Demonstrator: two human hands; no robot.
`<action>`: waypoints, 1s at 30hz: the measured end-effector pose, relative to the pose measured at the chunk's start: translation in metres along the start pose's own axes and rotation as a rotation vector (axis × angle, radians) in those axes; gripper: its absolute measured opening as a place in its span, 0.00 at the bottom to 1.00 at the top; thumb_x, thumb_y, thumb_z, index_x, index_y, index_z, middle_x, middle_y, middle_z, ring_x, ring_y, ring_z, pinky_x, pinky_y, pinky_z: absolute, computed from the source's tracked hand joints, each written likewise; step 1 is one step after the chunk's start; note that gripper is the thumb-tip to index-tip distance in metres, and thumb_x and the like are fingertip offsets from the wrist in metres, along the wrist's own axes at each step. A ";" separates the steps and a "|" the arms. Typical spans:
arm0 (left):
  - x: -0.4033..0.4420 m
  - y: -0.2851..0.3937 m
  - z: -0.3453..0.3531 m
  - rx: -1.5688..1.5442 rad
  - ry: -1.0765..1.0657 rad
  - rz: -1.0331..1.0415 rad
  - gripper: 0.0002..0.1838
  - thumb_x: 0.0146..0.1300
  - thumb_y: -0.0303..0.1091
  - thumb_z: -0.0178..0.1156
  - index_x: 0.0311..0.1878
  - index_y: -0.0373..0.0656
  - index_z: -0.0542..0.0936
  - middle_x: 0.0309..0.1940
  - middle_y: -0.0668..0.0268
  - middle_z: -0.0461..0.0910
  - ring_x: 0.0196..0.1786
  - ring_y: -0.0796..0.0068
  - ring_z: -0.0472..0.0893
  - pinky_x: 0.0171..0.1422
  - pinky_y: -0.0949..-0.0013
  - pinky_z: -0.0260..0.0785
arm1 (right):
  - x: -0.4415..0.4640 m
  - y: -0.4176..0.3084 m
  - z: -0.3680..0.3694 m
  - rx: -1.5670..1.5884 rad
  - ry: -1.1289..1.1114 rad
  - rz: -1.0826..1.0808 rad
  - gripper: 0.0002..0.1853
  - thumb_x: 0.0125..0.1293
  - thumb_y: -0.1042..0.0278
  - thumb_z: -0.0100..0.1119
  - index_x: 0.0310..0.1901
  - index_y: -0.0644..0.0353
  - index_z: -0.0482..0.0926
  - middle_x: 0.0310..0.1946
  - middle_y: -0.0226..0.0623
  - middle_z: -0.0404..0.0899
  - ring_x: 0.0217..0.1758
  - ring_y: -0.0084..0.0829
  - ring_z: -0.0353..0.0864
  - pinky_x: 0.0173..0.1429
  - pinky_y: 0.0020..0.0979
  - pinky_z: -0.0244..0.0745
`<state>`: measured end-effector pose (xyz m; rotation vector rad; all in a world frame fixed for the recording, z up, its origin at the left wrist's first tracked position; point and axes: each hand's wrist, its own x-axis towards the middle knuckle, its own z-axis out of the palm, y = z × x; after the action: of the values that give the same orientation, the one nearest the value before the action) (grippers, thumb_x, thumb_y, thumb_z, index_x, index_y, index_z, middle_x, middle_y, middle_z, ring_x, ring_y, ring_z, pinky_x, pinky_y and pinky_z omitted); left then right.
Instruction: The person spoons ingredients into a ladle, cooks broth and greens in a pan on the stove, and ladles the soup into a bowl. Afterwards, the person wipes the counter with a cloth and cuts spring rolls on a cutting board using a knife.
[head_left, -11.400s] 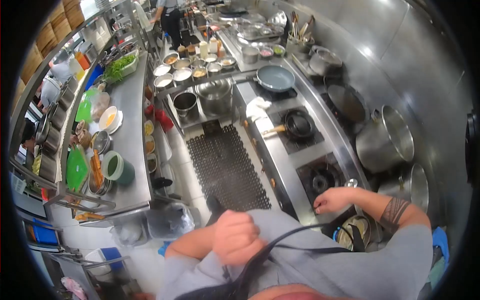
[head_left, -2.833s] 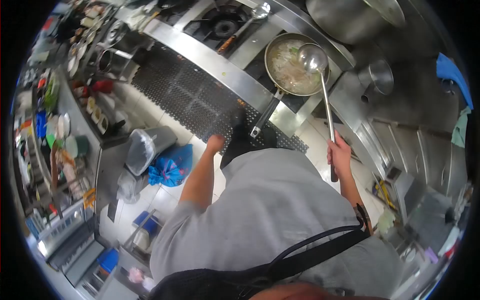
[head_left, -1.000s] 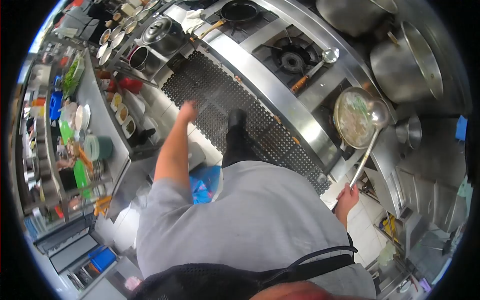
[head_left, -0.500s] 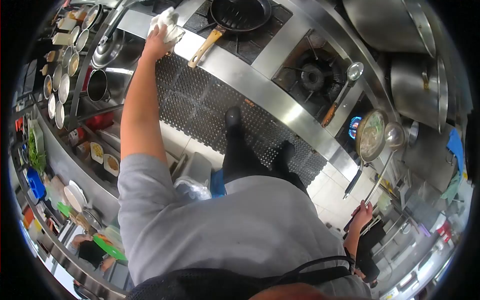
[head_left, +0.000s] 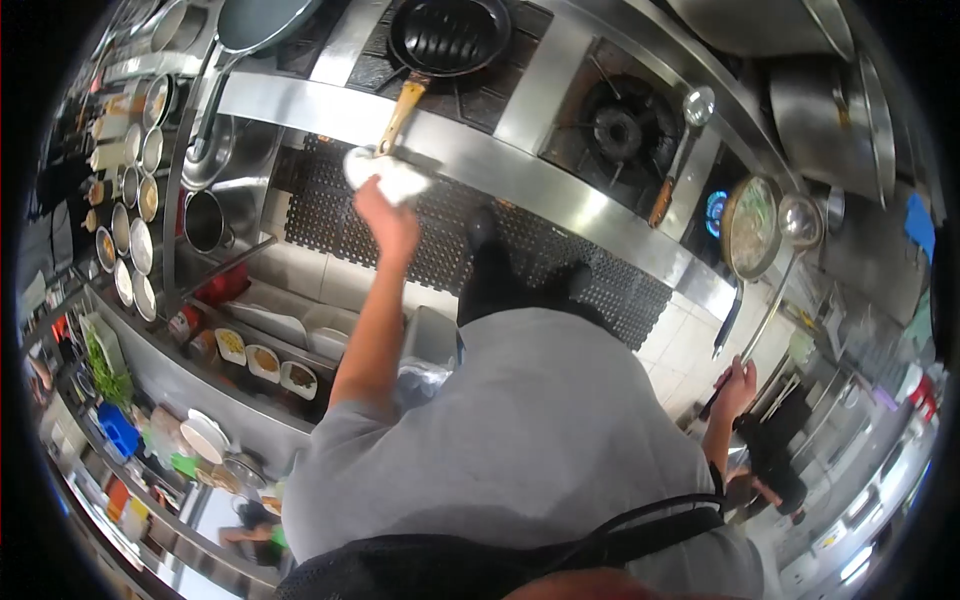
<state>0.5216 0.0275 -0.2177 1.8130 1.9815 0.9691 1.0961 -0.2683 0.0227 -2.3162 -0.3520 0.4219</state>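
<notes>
Gripping the white cloth (head_left: pixel 392 180), the fingers of the left hand (head_left: pixel 390 228) were at the wooden handle (head_left: pixel 403 112) just beyond them, the black pan (head_left: pixel 450 35) not yet lifted, while the right hand (head_left: pixel 738 387) gripped the ladle (head_left: pixel 801 216), food still filling the cooking pan (head_left: pixel 732 228) ahead.

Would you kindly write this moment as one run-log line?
left hand: holding white cloth near wooden pan handle | right hand: gripping ladle | pan with food: blue flame visible alongside
</notes>
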 end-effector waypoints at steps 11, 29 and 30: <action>0.021 0.068 0.077 0.261 -0.239 0.340 0.43 0.57 0.28 0.57 0.78 0.30 0.59 0.78 0.32 0.54 0.82 0.33 0.51 0.84 0.36 0.41 | -0.010 0.021 -0.020 0.103 0.063 0.072 0.12 0.73 0.69 0.63 0.51 0.65 0.78 0.19 0.25 0.70 0.15 0.18 0.66 0.18 0.24 0.61; -0.239 0.352 0.221 0.074 -0.638 0.634 0.43 0.55 0.29 0.59 0.76 0.28 0.61 0.78 0.39 0.56 0.83 0.36 0.51 0.85 0.39 0.42 | 0.127 0.083 -0.108 0.259 -0.279 0.053 0.13 0.73 0.71 0.62 0.54 0.66 0.81 0.21 0.26 0.72 0.18 0.18 0.68 0.23 0.21 0.62; -0.251 0.370 0.231 0.082 -0.640 0.655 0.43 0.55 0.29 0.58 0.77 0.27 0.61 0.78 0.40 0.56 0.83 0.37 0.50 0.86 0.40 0.41 | 0.134 0.088 -0.116 0.246 -0.304 0.066 0.13 0.73 0.71 0.62 0.55 0.66 0.80 0.21 0.26 0.72 0.18 0.18 0.68 0.23 0.21 0.62</action>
<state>0.9912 -0.1534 -0.2067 2.4755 1.0742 0.3470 1.2757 -0.3519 0.0109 -2.0292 -0.3490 0.8089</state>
